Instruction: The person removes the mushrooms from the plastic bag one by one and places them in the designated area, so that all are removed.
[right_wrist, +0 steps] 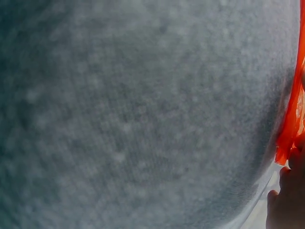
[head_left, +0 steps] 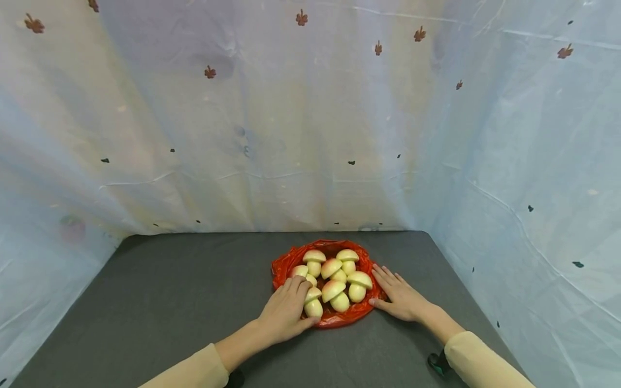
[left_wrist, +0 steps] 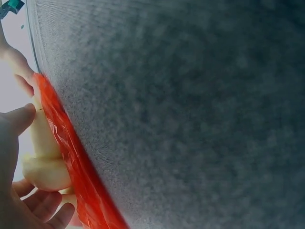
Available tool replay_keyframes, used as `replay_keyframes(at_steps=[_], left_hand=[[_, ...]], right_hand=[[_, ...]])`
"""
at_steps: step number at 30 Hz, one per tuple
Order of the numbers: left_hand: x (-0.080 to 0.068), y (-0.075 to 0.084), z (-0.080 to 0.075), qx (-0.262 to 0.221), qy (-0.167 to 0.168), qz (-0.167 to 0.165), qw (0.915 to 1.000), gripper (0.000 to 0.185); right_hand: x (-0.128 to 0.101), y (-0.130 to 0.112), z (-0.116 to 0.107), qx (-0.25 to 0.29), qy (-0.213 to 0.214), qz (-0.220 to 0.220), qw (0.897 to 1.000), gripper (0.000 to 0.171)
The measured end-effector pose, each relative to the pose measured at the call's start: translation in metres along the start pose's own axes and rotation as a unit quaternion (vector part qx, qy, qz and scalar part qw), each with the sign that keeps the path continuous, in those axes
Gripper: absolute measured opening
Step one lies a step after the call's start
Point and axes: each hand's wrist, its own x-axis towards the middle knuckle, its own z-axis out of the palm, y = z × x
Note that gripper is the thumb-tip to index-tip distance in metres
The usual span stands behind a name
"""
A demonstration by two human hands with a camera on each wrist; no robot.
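Several pale yellow-green toy mushrooms (head_left: 335, 277) lie in a heap on a crumpled red plastic bag (head_left: 339, 318) on the dark grey table (head_left: 184, 291). My left hand (head_left: 286, 311) rests on the bag's left edge with loosely bent fingers against the nearest mushroom (left_wrist: 45, 164). My right hand (head_left: 400, 296) lies flat with straight fingers on the table at the bag's right edge (right_wrist: 290, 119). The left wrist view shows the red bag (left_wrist: 71, 157) edge-on with a mushroom behind it.
A pale translucent sheet (head_left: 291, 124) with small brown leaf prints hangs behind the table and along both sides, closing it in. The grey tabletop stretches bare to the left of the bag. Cream sleeves (head_left: 480, 358) cover both forearms.
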Motion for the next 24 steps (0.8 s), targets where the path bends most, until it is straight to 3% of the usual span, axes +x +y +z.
replay_keyframes(at_steps=[24], left_hand=[[-0.0023,-0.0063,-0.0031,-0.040,-0.018,-0.014,0.9989,0.062]], right_hand=[[-0.0016,0.0027,0.0064,0.011,0.011,-0.001,1.000,0.085]])
